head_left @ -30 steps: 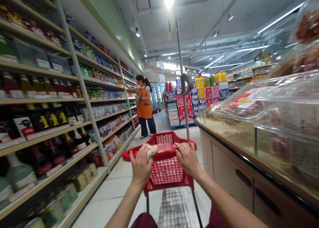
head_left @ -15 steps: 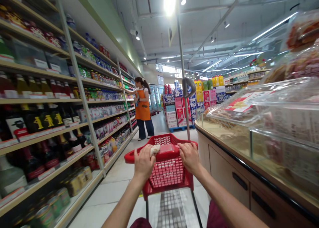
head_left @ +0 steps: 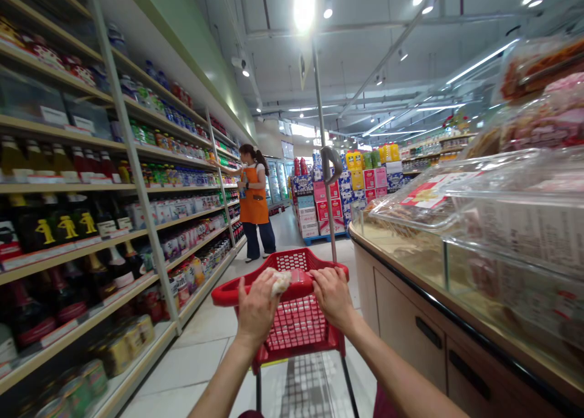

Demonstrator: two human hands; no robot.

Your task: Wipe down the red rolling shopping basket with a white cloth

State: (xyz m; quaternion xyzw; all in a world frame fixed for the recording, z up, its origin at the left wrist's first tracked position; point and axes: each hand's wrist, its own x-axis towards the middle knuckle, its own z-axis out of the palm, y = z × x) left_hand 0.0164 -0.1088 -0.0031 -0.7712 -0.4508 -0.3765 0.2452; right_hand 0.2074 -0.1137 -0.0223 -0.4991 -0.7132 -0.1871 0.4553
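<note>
A red plastic shopping cart [head_left: 296,330] stands directly before me on thin dark legs, its mesh basket facing away. My left hand [head_left: 259,305] is closed over the left part of the cart handle [head_left: 224,294]. A crumpled white cloth or tissue [head_left: 280,282] is pinched at its thumb side, against the handle. On the right part of the bar, my right hand [head_left: 334,293] is closed with its fingers curled over the top. The undersides of both grips are hidden.
Shelves of bottles and cans [head_left: 150,223] line the left. A person in an orange apron [head_left: 254,202] reaches toward them. Stacked boxes [head_left: 328,205] and a metal pole [head_left: 322,101] are ahead. A wooden counter [head_left: 401,302] with packaged food [head_left: 515,217] runs close along the right.
The cart, both hands, the shelves and the boxes all sit a little further left in view. Both hands keep their grip on the handle, and the person ahead still reaches toward the shelf.
</note>
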